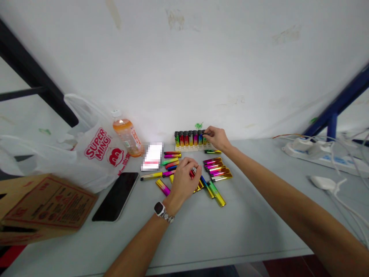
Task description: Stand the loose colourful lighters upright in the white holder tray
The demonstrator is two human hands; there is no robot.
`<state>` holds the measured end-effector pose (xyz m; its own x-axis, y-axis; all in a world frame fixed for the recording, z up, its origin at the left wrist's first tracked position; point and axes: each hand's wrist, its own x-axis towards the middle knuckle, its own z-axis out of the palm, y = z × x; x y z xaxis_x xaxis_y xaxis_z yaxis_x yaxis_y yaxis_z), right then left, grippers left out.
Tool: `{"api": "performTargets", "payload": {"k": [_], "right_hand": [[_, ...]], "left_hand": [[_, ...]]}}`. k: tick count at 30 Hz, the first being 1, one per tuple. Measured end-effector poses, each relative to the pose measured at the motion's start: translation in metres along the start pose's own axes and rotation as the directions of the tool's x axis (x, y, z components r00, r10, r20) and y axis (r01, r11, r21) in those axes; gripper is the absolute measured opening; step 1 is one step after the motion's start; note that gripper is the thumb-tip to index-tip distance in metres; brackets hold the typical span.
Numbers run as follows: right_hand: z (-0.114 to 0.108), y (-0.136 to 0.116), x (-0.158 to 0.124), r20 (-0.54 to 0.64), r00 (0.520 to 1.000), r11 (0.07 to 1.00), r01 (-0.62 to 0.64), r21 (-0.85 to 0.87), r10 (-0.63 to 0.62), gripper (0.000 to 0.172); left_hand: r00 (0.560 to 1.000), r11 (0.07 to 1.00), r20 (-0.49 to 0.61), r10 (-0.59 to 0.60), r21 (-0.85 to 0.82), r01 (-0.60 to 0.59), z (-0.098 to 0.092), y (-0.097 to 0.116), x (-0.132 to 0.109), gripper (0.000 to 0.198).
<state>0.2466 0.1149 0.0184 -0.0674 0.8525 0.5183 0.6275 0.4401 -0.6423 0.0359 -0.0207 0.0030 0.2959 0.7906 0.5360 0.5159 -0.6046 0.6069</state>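
Colourful lighters [190, 139] stand upright in rows in a white rack [187, 148] against the wall. At the rack's right end, the fingertips of my right hand [218, 137] are pinched on the top of a lighter [205, 139]. My left hand [184, 181] is curled over the loose pile, closed on a red lighter [193, 172] whose lower part is hidden. Around it lie shiny metallic sleeves, among them a green-yellow one [216, 194] and a stack of pink-gold ones [212, 163]. A yellow lighter [152, 176] lies to the left.
On the left are a black phone [117, 196], a cardboard box [49, 204], a white plastic bag [95, 154] and an orange drink bottle [128, 136]. A blurred-out white rectangle [152, 156] lies beside the bottle. A power strip [325, 154] with cables and a white plug [323, 182] sits right.
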Motion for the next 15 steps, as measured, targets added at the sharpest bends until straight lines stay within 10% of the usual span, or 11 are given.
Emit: {"api": "performTargets", "payload": {"k": [15], "right_hand": [[-0.011,-0.011,-0.051,0.055,0.999,0.921,0.023,-0.389,-0.002,0.047]], "left_hand": [[1.0,1.0,0.011,-0.01,0.01,0.009,0.004,0.0,-0.002,0.018]]}}
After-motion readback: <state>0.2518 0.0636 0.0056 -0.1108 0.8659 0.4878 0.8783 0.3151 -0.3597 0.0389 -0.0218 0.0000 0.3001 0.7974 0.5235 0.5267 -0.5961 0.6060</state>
